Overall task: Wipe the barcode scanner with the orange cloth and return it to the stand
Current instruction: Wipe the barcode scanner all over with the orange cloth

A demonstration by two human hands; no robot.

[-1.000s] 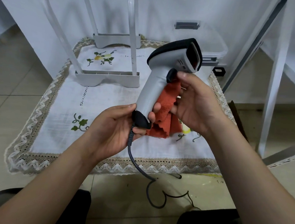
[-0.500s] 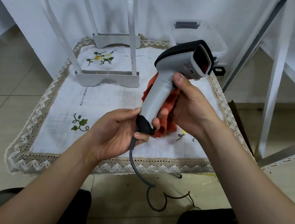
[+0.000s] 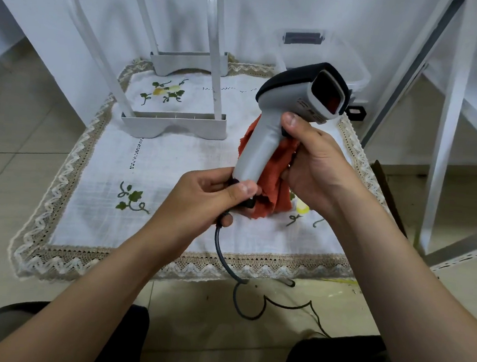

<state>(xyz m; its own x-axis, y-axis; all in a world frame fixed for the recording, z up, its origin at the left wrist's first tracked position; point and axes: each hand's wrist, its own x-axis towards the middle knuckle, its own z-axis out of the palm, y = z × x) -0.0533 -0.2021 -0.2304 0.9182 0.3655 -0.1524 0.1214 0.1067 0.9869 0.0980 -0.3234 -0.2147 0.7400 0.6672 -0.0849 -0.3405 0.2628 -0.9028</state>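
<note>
A grey barcode scanner (image 3: pixel 267 131) with a black top and a dark red window is held upright above the small table. My left hand (image 3: pixel 204 201) grips the scanner's black base, where the cable leaves it. My right hand (image 3: pixel 311 164) holds the orange cloth (image 3: pixel 278 178) wrapped round the far side of the handle, thumb on the handle just under the head. The cloth hangs down to the tablecloth behind the handle. No scanner stand shows clearly.
A white embroidered tablecloth (image 3: pixel 161 162) with lace edging covers the low table. White chair feet (image 3: pixel 176 123) stand on its back half. A clear plastic box (image 3: pixel 323 52) sits at the back right, a white shelf frame (image 3: pixel 448 141) at right. The grey cable (image 3: pixel 224 263) loops onto the floor.
The scanner has turned so its window faces more toward me. My right hand has slid the cloth up the handle, thumb now just under the head. My left hand keeps the base.
</note>
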